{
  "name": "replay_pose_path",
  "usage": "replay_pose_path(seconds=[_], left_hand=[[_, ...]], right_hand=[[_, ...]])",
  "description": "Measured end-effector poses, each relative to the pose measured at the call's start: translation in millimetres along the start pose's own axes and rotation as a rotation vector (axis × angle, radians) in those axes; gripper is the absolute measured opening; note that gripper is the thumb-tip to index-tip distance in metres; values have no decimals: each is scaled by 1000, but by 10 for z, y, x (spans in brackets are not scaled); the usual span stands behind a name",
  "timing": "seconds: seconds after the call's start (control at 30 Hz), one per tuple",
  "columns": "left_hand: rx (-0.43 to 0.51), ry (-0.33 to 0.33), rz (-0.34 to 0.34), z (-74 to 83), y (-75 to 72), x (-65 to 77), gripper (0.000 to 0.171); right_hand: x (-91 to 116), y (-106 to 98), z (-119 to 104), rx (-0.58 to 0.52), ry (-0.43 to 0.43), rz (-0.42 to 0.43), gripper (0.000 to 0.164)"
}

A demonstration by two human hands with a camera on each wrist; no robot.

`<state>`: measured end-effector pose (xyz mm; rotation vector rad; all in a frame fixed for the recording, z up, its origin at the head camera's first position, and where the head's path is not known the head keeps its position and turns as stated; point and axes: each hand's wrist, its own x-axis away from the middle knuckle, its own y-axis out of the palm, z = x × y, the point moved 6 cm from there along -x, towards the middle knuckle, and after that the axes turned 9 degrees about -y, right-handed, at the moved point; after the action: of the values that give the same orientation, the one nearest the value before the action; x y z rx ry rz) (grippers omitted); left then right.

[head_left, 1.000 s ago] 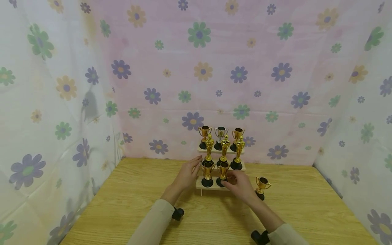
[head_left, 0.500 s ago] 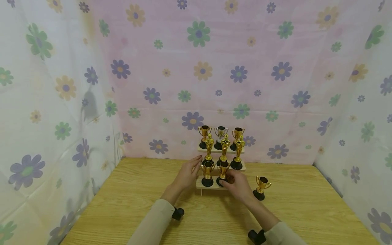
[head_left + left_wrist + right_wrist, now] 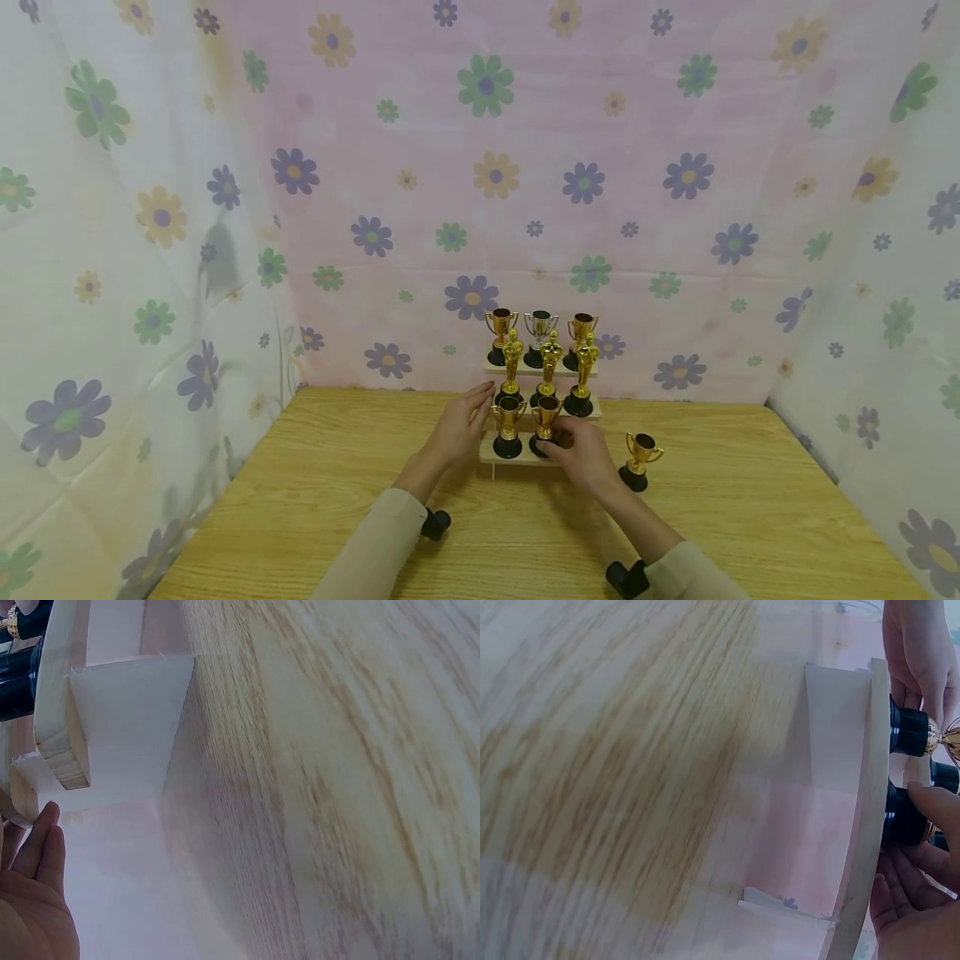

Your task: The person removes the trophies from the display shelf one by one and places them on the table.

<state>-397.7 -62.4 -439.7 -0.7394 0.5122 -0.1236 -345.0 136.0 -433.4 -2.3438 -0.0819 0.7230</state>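
Observation:
A stepped wooden stand (image 3: 491,451) has three tiers of small trophies. My right hand (image 3: 588,457) pinches the black base (image 3: 905,817) of a gold trophy cup (image 3: 547,410) on the lowest tier, thumb at the front. Just left of it stands another gold trophy cup (image 3: 507,414), upright on its black base. My left hand (image 3: 457,427) is at the stand's left side, fingers extended; in the left wrist view its fingertips (image 3: 50,814) are right at a shelf end. Three gold statuettes (image 3: 551,360) fill the middle tier.
Two gold cups and a silver cup (image 3: 540,327) stand on the top tier. A loose gold trophy cup (image 3: 642,450) is on the wooden table (image 3: 720,517), right of the stand, beside my right forearm. Flower-patterned cloth (image 3: 420,100) surrounds the table's back and sides.
My right hand and forearm have shifted slightly left, with the thumb further across the cup's base. The loose cup's base shows more fully. The left hand stays in place.

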Motion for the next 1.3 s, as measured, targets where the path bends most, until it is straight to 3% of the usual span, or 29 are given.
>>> replay_pose_path(seconds=[1.3], left_hand=[[1,-2,10,43,-28,19,37]], right_hand=[[113,-183,-8,48,38,-27,13]])
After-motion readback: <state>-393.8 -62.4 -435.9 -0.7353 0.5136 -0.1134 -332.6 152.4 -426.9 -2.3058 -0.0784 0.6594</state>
